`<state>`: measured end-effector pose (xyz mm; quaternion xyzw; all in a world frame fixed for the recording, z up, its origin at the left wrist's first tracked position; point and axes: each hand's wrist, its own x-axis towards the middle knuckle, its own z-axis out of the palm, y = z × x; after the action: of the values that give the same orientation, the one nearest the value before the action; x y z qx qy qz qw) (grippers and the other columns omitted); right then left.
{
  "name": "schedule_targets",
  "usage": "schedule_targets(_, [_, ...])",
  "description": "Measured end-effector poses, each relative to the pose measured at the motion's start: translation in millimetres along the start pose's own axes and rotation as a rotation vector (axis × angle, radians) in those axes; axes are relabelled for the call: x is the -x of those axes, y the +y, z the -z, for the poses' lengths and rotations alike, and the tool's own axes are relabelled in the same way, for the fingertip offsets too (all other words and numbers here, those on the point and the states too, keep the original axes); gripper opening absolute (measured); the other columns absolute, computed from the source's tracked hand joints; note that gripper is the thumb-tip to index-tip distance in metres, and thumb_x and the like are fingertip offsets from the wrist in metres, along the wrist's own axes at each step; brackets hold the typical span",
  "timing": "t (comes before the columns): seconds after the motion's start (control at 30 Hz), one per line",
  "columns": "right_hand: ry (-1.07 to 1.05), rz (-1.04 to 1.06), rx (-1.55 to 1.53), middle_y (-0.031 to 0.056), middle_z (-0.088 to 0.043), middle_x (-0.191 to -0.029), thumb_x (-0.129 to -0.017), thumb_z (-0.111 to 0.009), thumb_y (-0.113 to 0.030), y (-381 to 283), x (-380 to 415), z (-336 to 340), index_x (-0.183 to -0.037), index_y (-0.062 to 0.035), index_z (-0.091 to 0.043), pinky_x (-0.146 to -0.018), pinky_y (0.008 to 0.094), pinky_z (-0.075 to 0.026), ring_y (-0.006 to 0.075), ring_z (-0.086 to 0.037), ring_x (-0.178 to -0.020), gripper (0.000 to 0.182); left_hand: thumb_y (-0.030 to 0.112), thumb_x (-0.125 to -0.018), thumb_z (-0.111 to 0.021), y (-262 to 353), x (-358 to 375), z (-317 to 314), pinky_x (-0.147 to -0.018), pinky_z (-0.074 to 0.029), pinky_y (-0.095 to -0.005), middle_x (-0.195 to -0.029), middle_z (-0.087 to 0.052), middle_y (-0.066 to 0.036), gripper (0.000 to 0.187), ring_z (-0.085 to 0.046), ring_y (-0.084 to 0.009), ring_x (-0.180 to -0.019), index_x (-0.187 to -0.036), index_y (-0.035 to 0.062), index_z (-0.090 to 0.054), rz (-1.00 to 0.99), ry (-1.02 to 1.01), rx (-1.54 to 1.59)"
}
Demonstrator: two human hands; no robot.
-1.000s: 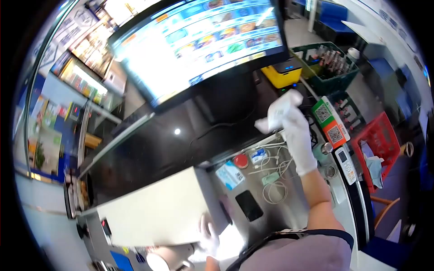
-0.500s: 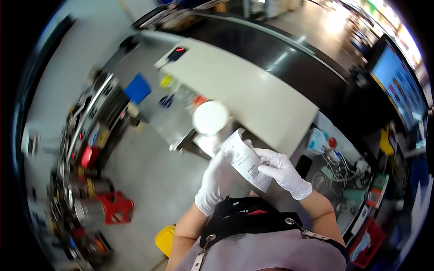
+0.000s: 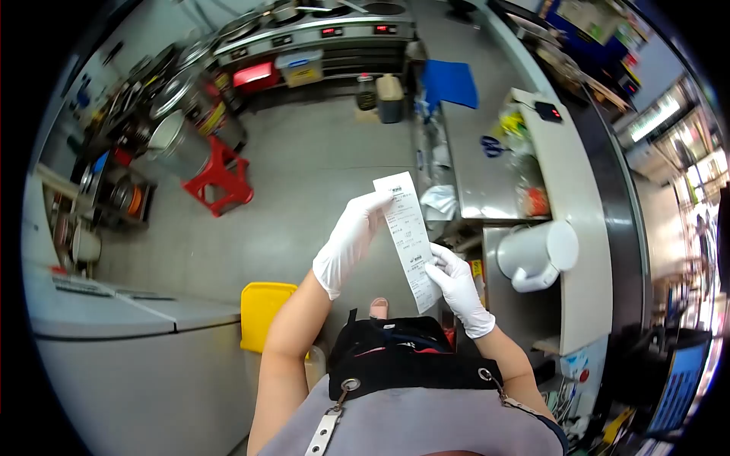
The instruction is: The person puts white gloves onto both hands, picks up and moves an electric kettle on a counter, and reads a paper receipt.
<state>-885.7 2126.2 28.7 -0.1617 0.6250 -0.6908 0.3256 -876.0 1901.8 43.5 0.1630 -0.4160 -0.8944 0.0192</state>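
A long printed paper receipt (image 3: 408, 239) is stretched out in front of me above the floor. My left hand (image 3: 356, 230), in a white glove, pinches its upper left edge, with some fingers hidden behind the paper. Lower down, my gloved right hand (image 3: 458, 285) grips the right edge between thumb and fingers. The print is too small to read. To the right of my right hand stands a white lidded jug (image 3: 536, 254) on the counter's lower shelf.
A steel worktop (image 3: 487, 178) with blue scissors (image 3: 493, 147) lies ahead right, beside a pale counter (image 3: 582, 197). On the left stand a red stool (image 3: 220, 178) and a white freezer (image 3: 137, 365). A yellow bin (image 3: 266, 308) is by my left arm. Stoves (image 3: 319, 34) line the back.
My view has swung left, from the counter and screen toward the stoves and open floor. The receipt is now held out straighter, with both hands still on it.
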Motion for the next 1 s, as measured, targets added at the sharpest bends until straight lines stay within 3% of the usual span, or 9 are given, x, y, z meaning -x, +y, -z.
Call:
schedule_targets(0.3, [-0.33,-0.06,0.141,0.0047,-0.065,-0.102,-0.093,-0.056,-0.008,23.2,-98.6,-93.4,-0.13,0.0022,-0.052,-0.083,0.0236,-0.047,0.008,-0.059,-0.09,0.039,0.018,-0.091,-0.059,62.1,26.1,124.0,-0.1,-0.04,-0.0323,-0.109,-0.067,-0.009,0.03,-0.06,-0.0185,-0.106,-0.111,-0.0038,-0.063,-0.152,0.233,0.033])
schedule_targets(0.47, [-0.526,-0.033,0.234,0.0045,-0.067,-0.101,-0.094,-0.057,-0.012,32.6,-159.7,-134.2,-0.128,0.0014,-0.054,-0.076,0.0227,-0.048,0.0068,-0.059,-0.085,0.037,0.019,-0.092,-0.058,88.4,33.1,178.2,-0.1,-0.041,-0.0347,-0.114,-0.066,-0.012,0.035,-0.06,-0.0204,-0.109,-0.118,-0.0047,-0.06,-0.239,0.368,0.039])
schedule_targets(0.57, [-0.631,-0.156,0.257,0.0071,-0.065,-0.11,-0.094,-0.057,-0.008,27.7,-204.1,-153.1,-0.128,0.0052,-0.053,-0.088,0.0261,-0.047,0.0106,-0.06,-0.098,0.036,0.02,-0.093,-0.057,107.2,27.4,205.7,-0.099,-0.041,-0.0356,-0.119,-0.064,-0.013,0.038,-0.06,-0.0214,-0.109,-0.121,-0.0047,-0.058,-0.293,0.451,0.082])
schedule_targets(0.73, [-0.745,-0.074,0.391,0.0078,-0.068,-0.1,-0.091,-0.061,-0.011,32.4,-287.7,-183.7,-0.118,0.0041,-0.06,-0.08,0.0256,-0.049,0.0105,-0.061,-0.09,0.031,0.02,-0.094,-0.055,135.5,16.0,238.6,-0.1,-0.04,-0.0353,-0.121,-0.063,-0.013,0.038,-0.059,-0.0214,-0.11,-0.122,-0.0051,-0.058,-0.402,0.53,0.12])
schedule_targets(0.8, [-0.744,-0.048,0.466,0.0073,-0.068,-0.097,-0.09,-0.06,-0.008,46.0,-325.6,-194.5,-0.115,0.0041,-0.062,-0.073,0.0251,-0.05,0.01,-0.061,-0.085,0.028,0.016,-0.093,-0.055,129.7,9.6,251.1,-0.101,-0.039,-0.0332,-0.12,-0.064,-0.012,0.035,-0.058,-0.0201,-0.111,-0.12,-0.0057,-0.06,-0.404,0.614,0.042])
schedule_targets(0.83, [-0.699,-0.085,0.344,0.0069,-0.067,-0.096,-0.09,-0.056,-0.006,60.7,-340.7,-198.9,-0.111,0.004,-0.064,-0.073,0.0249,-0.05,0.0116,-0.062,-0.084,0.025,0.016,-0.092,-0.057,124.9,6.5,242.3,-0.102,-0.038,-0.0323,-0.119,-0.064,-0.011,0.033,-0.057,-0.019,-0.111,-0.116,-0.0057,-0.063,-0.413,0.677,-0.027])
schedule_targets(0.9, [-0.656,-0.438,0.115,0.0073,-0.067,-0.097,-0.09,-0.054,-0.006,50.0,-356.8,-217.3,-0.109,0.0035,-0.064,-0.075,0.0259,-0.051,0.0138,-0.064,-0.087,0.023,0.018,-0.091,-0.06,93.8,-1.8,237.6,-0.099,-0.04,-0.0315,-0.115,-0.066,-0.01,0.034,-0.059,-0.0175,-0.105,-0.114,-0.0062,-0.064,-0.352,0.661,-0.048])
schedule_targets(0.97, [-0.74,-0.468,0.11,0.009,-0.067,-0.098,-0.09,-0.052,-0.005,69.6,-368.5,-228.0,-0.106,0.0026,-0.065,-0.08,0.0283,-0.051,0.0148,-0.062,-0.091,0.022,0.018,-0.089,-0.063,40.0,-17.2,252.7,-0.091,-0.047,-0.0331,-0.107,-0.068,-0.011,0.03,-0.062,-0.0191,-0.098,-0.108,-0.0046,-0.066,-0.2,0.878,0.138])
schedule_targets(1.0, [-0.779,-0.515,0.15,0.0091,-0.067,-0.099,-0.09,-0.051,-0.005,76.5,-371.0,-232.0,-0.108,0.0027,-0.065,-0.081,0.0282,-0.05,0.0147,-0.062,-0.092,0.023,0.015,-0.087,-0.066,16.3,-23.8,259.7,-0.081,-0.051,-0.0326,-0.098,-0.069,-0.01,0.02,-0.065,-0.0202,-0.089,-0.097,-0.0019,-0.07,-0.313,0.849,0.544])
